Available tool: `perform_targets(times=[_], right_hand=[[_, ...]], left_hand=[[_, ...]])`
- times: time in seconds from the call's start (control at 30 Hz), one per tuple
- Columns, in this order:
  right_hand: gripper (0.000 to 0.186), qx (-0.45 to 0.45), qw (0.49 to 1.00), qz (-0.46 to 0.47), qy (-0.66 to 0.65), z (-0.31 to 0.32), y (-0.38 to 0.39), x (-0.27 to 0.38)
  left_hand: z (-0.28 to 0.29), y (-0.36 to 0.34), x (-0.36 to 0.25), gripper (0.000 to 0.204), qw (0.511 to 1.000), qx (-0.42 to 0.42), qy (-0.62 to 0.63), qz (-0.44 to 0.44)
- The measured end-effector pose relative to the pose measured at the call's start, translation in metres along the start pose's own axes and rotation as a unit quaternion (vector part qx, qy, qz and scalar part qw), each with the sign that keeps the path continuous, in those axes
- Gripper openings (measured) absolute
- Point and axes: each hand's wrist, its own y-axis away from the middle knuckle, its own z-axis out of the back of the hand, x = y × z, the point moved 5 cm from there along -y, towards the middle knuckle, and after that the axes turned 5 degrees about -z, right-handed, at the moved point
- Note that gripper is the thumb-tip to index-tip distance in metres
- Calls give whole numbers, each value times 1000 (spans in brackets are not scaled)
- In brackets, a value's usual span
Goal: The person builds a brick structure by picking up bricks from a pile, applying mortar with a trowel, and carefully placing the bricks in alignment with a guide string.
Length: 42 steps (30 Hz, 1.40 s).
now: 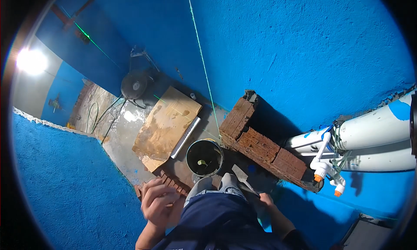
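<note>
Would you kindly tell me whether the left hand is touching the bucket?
Apart: the head view shows the left hand to the left of the bucket, with bricks visible between them.

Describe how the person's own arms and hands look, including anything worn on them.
Both the left hand and right hand are ungloved, and no ring or watch can be made out. Both forearms are bare where they show; a dark sleeve covers the right arm higher up, near a navy top.
</note>
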Motion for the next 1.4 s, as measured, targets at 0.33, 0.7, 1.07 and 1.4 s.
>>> perform_targets(times=[0.33, 0.7, 1.07, 1.4], right_hand=[[46, -37, 996, 72, -37, -29, -11, -46], [35, -164, 979, -23, -121, -118, 59, -119], [36, 3, 947, -237, -219, -142, 71, -106], [35, 36, 910, -280, -304, -131, 60, -89]], left_hand=[[15, -16, -104, 24, 866, -302, 136, -376], [-54, -60, -166, 13, 778, -445, 360, -258], [-115, -78, -194, 19, 827, -353, 359, -250], [-161, -105, -198, 10, 880, -217, 359, -222]])
